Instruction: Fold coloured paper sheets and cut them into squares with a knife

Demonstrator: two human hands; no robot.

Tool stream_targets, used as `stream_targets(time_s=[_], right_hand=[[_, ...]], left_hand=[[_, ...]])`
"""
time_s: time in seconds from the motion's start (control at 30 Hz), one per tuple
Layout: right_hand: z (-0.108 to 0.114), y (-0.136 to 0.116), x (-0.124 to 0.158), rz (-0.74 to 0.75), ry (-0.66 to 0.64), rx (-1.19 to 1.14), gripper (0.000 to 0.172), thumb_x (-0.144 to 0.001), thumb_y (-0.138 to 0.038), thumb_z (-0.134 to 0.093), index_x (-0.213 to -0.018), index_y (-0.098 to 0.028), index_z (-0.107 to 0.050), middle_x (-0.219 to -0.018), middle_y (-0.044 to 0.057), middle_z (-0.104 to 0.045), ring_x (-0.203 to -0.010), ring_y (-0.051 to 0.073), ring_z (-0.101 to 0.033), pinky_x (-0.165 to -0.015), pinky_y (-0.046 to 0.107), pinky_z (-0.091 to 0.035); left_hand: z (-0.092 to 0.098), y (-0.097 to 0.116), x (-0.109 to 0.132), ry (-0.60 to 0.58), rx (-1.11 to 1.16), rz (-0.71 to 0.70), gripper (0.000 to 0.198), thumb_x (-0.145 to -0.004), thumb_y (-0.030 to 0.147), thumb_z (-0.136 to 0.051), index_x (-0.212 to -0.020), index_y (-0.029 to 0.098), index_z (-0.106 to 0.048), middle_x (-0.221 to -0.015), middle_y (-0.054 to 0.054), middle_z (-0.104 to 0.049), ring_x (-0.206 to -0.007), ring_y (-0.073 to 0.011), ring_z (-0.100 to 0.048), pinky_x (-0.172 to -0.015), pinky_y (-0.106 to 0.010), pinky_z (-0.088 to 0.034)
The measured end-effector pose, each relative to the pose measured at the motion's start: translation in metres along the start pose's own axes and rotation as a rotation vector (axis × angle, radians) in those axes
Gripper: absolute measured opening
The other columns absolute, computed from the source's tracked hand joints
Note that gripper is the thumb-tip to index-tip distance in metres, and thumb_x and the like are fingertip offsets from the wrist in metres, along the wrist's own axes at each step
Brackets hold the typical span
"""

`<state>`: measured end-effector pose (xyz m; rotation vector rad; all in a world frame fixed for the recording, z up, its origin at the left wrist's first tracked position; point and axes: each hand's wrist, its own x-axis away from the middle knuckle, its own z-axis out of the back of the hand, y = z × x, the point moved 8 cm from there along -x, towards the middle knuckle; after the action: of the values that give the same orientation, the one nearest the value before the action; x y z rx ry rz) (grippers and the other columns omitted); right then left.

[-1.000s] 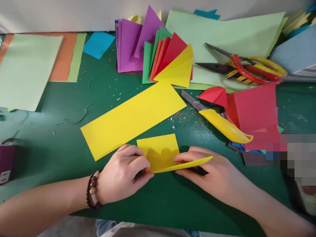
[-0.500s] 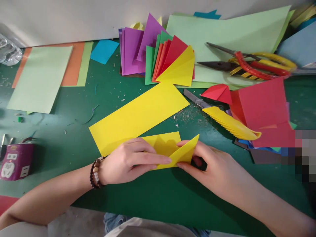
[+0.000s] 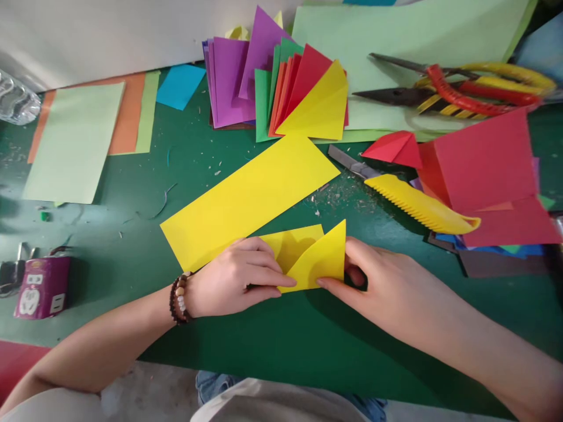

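Note:
A strip of yellow paper (image 3: 320,261) lies near the front of the green table, its right end folded up into a triangular flap. My right hand (image 3: 373,272) pinches the flap's right edge, thumb in front and fingers behind. From the left, my left hand (image 3: 241,275) grips the lower edge of the same strip, its index finger and thumb at the base of the fold. The strip's left end is hidden under this hand. Just behind lies a second yellow strip (image 3: 246,202), flat and slanting up to the right.
A yellow-handled craft knife (image 3: 420,202) lies to the right, beside red folded paper (image 3: 486,161). Behind are folded coloured papers (image 3: 233,82), pliers (image 3: 422,97) and scissors with them. Pale green sheets (image 3: 74,140) and a purple power adapter (image 3: 43,287) sit left.
The flap on the yellow strip has been turned further over to the left and now lies flatter. My right thumb has moved slightly along it. The whole view has shifted a little.

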<state>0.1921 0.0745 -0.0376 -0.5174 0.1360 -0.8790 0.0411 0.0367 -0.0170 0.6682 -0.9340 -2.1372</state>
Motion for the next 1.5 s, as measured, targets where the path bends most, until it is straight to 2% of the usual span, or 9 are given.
stream_targets(time_s=[0.17,0.33,0.8,0.97,1.1,1.37,1.5], right_hand=[[-0.0001,-0.0021,-0.002,-0.001,-0.029,0.03,0.03,-0.079,-0.03,-0.062,-0.075,-0.026,-0.032,-0.058,-0.005,-0.049,-0.042,0.013,-0.046,-0.038,0.022,-0.027],[-0.0014,-0.0002,-0.0017,-0.009,-0.035,0.044,0.029,-0.08,-0.03,-0.059,-0.073,-0.026,-0.031,-0.059,-0.004,-0.05,-0.044,0.013,-0.047,-0.04,0.024,-0.025],[0.0018,-0.0051,-0.0021,0.029,-0.008,0.071,0.029,-0.08,-0.028,-0.058,-0.072,-0.026,-0.031,-0.058,-0.004,-0.049,-0.041,0.012,-0.044,-0.039,0.023,-0.026],[0.0023,-0.0061,-0.0007,0.039,0.014,0.069,0.028,-0.08,-0.027,-0.058,-0.074,-0.026,-0.031,-0.058,-0.004,-0.049,-0.04,0.012,-0.043,-0.038,0.023,-0.027],[0.0021,-0.0053,-0.0003,0.02,0.021,0.048,0.02,-0.08,-0.027,-0.056,-0.078,-0.025,-0.036,-0.06,-0.004,-0.051,-0.041,0.012,-0.044,-0.039,0.024,-0.027],[0.0016,-0.0046,-0.0003,0.019,0.019,0.043,0.019,-0.08,-0.026,-0.056,-0.08,-0.025,-0.037,-0.06,-0.004,-0.051,-0.041,0.012,-0.045,-0.039,0.023,-0.028],[0.0031,-0.0069,-0.001,0.031,0.028,0.051,0.015,-0.082,-0.026,-0.054,-0.082,-0.024,-0.039,-0.059,-0.005,-0.05,-0.04,0.011,-0.043,-0.04,0.023,-0.027]], left_hand=[[-0.0011,-0.0028,-0.0012,-0.006,0.028,0.039,0.016,-0.09,0.016,-0.065,-0.103,0.016,-0.075,-0.09,-0.005,-0.075,-0.092,-0.0192,-0.06,-0.088,-0.032,-0.052],[0.0022,-0.003,-0.0017,-0.01,-0.051,0.031,0.015,-0.087,0.016,-0.068,-0.1,0.015,-0.076,-0.096,-0.008,-0.071,-0.101,-0.022,-0.055,-0.092,-0.035,-0.052],[-0.0002,-0.0027,-0.0014,-0.084,-0.127,0.015,0.018,-0.089,0.02,-0.067,-0.105,0.017,-0.074,-0.101,-0.009,-0.067,-0.105,-0.0227,-0.053,-0.095,-0.038,-0.052],[-0.002,-0.001,-0.0001,-0.102,-0.191,-0.019,0.021,-0.093,0.023,-0.061,-0.111,0.019,-0.071,-0.117,-0.01,-0.065,-0.118,-0.024,-0.052,-0.105,-0.042,-0.048],[-0.0034,0.0034,0.0021,-0.114,-0.254,-0.072,0.025,-0.095,0.023,-0.057,-0.116,0.016,-0.068,-0.128,-0.012,-0.063,-0.129,-0.0264,-0.048,-0.108,-0.042,-0.047],[-0.0052,0.0035,0.004,-0.151,-0.306,-0.07,0.029,-0.093,0.023,-0.06,-0.119,0.015,-0.067,-0.131,-0.013,-0.061,-0.132,-0.0282,-0.047,-0.11,-0.043,-0.046],[-0.0058,0.0014,0.0034,-0.173,-0.316,-0.022,0.03,-0.092,0.024,-0.061,-0.121,0.019,-0.065,-0.139,-0.014,-0.055,-0.133,-0.0284,-0.046,-0.11,-0.045,-0.044]])
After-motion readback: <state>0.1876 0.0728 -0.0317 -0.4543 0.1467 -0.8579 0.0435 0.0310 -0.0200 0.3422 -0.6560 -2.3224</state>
